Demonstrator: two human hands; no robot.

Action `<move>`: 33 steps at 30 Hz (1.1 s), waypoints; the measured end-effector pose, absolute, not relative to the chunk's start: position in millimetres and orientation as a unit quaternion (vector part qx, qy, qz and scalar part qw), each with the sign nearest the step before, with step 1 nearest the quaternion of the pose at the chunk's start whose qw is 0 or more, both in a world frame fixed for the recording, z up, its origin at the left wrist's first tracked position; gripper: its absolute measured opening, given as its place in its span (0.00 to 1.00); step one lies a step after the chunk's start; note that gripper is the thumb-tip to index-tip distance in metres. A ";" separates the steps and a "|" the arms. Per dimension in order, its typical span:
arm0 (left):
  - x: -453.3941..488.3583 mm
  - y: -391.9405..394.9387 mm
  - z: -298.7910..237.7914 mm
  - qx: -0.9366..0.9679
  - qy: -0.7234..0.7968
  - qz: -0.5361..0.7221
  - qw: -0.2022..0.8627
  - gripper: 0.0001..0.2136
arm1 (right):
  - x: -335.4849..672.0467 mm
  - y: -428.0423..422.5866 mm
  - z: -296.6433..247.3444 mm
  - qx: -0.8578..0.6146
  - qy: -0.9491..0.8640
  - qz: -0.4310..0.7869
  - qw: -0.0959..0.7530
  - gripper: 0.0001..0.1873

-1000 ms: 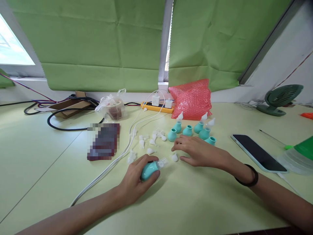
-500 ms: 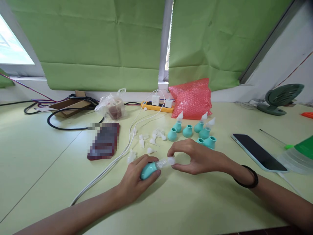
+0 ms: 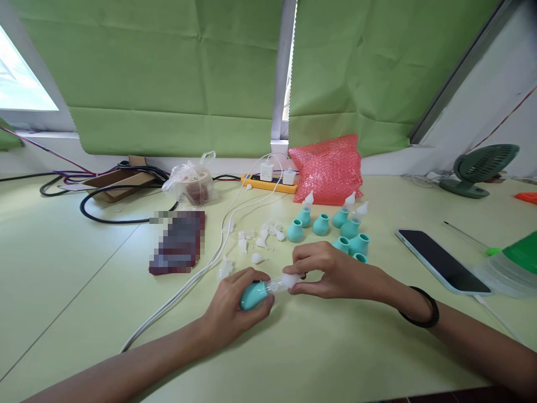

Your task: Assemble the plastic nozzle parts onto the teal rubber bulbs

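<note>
Lifted off the counter (image 3: 335, 358) within the last second, the white tip (image 3: 292, 280) now meets the free end of the clear connector (image 3: 274, 284), carried there by the right grip (image 3: 329, 271). That grip is closed, thumb and fingers pinching the tip; how far the tip has been pushed on cannot be told. The left grip (image 3: 235, 302) is wrapped around the teal bulb (image 3: 253, 296), much as it was before, with the connector standing out of the bulb's neck toward the counter's right edge. Bulb, connector and tip lie in one line, over the near half of the counter, about midway between its left and right edges. Whether the bulb's underside touches the counter is hidden.

Beyond the right grip, toward the far edge, stands a group of other teal bulbs (image 3: 295, 230). Three of them carry pale nozzles (image 3: 362, 210); the rest show open necks, and the nearest is partly covered by the right hand. Loose white pieces (image 3: 268, 232) lie scattered beyond the left grip, beside white cables (image 3: 216, 252) that run from the near left part of the counter to the orange power strip (image 3: 285, 187) at the far edge. Next to the strip sits a red bubble-wrap pouch (image 3: 327, 170). Toward the right edge lie a phone (image 3: 442, 262) and, farther back, a green fan (image 3: 484, 168).
</note>
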State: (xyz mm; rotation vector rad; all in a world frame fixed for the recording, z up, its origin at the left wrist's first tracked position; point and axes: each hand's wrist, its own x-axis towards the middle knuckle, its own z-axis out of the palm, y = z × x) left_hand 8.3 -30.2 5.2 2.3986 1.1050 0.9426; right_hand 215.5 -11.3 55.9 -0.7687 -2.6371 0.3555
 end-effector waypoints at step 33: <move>6.1 -29.1 -0.2 0.873 0.333 0.346 0.080 0.06 | 210.7 2.0 34.6 -0.302 -0.851 0.378 0.204 0.14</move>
